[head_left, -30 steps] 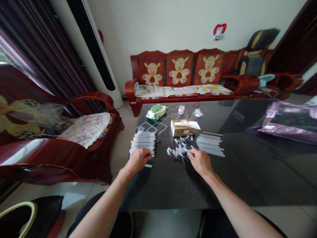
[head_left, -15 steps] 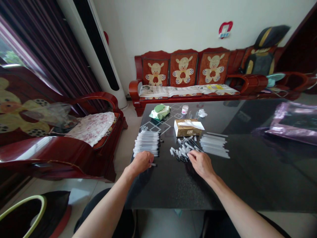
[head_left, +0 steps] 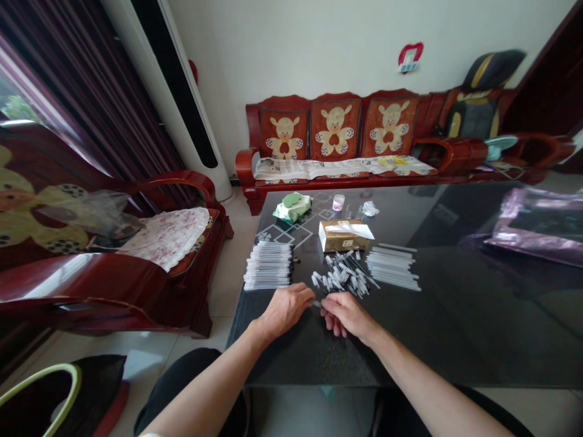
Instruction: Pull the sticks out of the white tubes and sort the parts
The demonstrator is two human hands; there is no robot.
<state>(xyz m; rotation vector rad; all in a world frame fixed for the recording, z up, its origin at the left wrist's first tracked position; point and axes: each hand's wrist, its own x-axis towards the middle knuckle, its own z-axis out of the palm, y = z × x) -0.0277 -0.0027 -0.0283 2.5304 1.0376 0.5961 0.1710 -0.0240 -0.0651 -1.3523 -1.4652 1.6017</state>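
Above the dark table, my left hand (head_left: 289, 306) is closed around a slim pen (head_left: 316, 303), and only its short pale end shows. My right hand (head_left: 344, 311) pinches at that same end, its other fingers curled; whether a cap is in this grip is hidden. Just beyond lies a loose heap of clear pen caps and dark refills (head_left: 344, 274). A neat row of white pens with black ends (head_left: 268, 266) lies to the left. Clear empty-looking pen barrels (head_left: 392, 267) are lined up to the right of the heap.
Behind the heap stands a tissue box (head_left: 345, 243). Farther back are a green wipes packet (head_left: 292, 208), a small white jar (head_left: 338, 202) and crumpled tissue (head_left: 370, 209). A purple plastic package (head_left: 514, 237) lies at the right. Wooden seats surround the table.
My left hand has moved right, away from the row of pens, with a pen in it. My right hand has left the heap and come toward me to meet the left.
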